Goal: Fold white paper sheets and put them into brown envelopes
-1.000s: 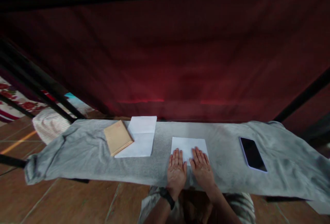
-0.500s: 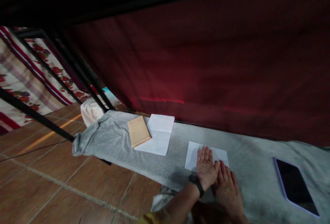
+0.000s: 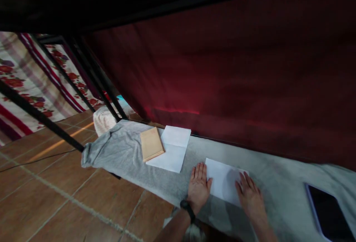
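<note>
A white sheet of paper (image 3: 222, 180), about half the size of the other paper nearby, lies flat on the grey cloth (image 3: 167, 182). My left hand (image 3: 199, 184), with a black band on its wrist, lies flat at the left edge of the sheet, fingers stretched out. On the sheet's right end rests my right hand (image 3: 250, 193), palm down with fingers extended. Neither hand grips anything. Further left, a larger creased white sheet (image 3: 174, 151) lies partly under a tan paper stack or envelope (image 3: 151, 143).
A phone (image 3: 330, 212) with a purple edge lies at the right on the cloth. Behind stands a dark red curtain (image 3: 222, 86). Black metal bars (image 3: 41, 117) rise at the left, above a brown tiled floor (image 3: 69, 182). Floral fabric (image 3: 25, 82) hangs beyond.
My hands, close together on the small sheet before, have moved apart: the left to its left edge, the right to its right end. The view has shifted slightly.
</note>
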A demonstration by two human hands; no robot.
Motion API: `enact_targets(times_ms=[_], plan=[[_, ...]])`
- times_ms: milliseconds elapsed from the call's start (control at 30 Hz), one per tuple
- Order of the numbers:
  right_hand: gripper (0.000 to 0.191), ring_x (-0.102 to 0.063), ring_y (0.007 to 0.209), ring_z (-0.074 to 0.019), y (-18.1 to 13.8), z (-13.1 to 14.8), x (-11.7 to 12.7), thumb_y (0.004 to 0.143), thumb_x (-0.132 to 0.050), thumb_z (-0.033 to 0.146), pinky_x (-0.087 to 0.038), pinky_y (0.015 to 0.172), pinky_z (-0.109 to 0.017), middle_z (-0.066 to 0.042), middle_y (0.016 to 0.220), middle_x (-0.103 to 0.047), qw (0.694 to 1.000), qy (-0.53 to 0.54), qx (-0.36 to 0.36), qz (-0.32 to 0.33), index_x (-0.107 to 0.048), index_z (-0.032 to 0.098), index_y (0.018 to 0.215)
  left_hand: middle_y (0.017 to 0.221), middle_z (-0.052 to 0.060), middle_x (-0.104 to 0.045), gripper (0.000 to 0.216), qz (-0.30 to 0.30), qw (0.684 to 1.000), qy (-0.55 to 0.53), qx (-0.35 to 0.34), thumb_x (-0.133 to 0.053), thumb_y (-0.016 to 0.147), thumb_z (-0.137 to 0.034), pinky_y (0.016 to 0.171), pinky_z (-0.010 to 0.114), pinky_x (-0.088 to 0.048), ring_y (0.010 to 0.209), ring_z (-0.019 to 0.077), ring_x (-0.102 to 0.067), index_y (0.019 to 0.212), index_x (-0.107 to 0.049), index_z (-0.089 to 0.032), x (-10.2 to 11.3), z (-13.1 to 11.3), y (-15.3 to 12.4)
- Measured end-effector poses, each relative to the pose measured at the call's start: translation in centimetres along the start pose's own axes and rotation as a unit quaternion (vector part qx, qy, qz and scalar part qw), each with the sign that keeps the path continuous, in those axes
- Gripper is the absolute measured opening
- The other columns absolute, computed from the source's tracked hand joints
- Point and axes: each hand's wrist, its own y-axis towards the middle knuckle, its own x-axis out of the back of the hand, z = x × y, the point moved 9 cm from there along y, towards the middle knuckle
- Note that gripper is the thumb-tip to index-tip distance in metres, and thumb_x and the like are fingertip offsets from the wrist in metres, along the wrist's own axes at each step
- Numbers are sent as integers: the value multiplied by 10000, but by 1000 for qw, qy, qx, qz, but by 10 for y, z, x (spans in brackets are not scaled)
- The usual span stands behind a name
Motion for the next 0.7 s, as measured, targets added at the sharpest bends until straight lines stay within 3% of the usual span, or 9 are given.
enact_targets(times_ms=[133, 200, 267, 500, 700], plan=[[517, -485, 1319, -274, 56, 6, 1, 954, -310, 273, -369, 1069, -440, -130, 1456, -529, 996, 2, -23, 86, -522, 164, 1412, 1544, 114, -429, 564, -9, 1000, -7, -1, -373, 997, -406, 1176, 478, -342, 1441, 259, -376, 1498, -390, -149, 5, 0, 4], [487, -507, 1283, -262, 71, 5, -5, 940, -371, 242, -343, 1083, -409, -129, 1422, -557, 988, -2, -31, 150, -545, 170, 1389, 1537, 117, -439, 558, -13, 1000, -8, -8, -373, 997, -403, 1178, 476, -336, 1439, 260, -379, 1489, -406, -141, 6, 0, 7], [450, -553, 1210, -248, 80, 0, -6, 927, -423, 243, -356, 1062, -381, -118, 1348, -605, 985, -3, -40, 169, -583, 197, 1345, 1525, 121, -458, 556, -18, 1000, -9, -15, -381, 993, -397, 1180, 473, -333, 1439, 259, -380, 1485, -413, -140, 5, 1, 8], [372, -584, 1147, -239, 88, -17, -6, 819, -555, 200, -396, 990, -337, -99, 1218, -668, 972, 54, -78, 214, -680, 203, 1169, 1503, 132, -486, 534, -19, 999, -23, -25, -379, 991, -391, 1180, 471, -332, 1426, 257, -402, 1452, -459, -133, 4, 3, 8], [159, -651, 861, -197, 67, -31, 4, 740, -555, 199, -457, 831, -297, -20, 812, -718, 941, 201, -149, 229, -709, 232, 717, 1476, 120, -524, 504, -27, 997, -77, -6, -375, 991, -348, 1159, 468, -373, 1396, 246, -447, 1453, -457, -164, 17, 9, 10]])
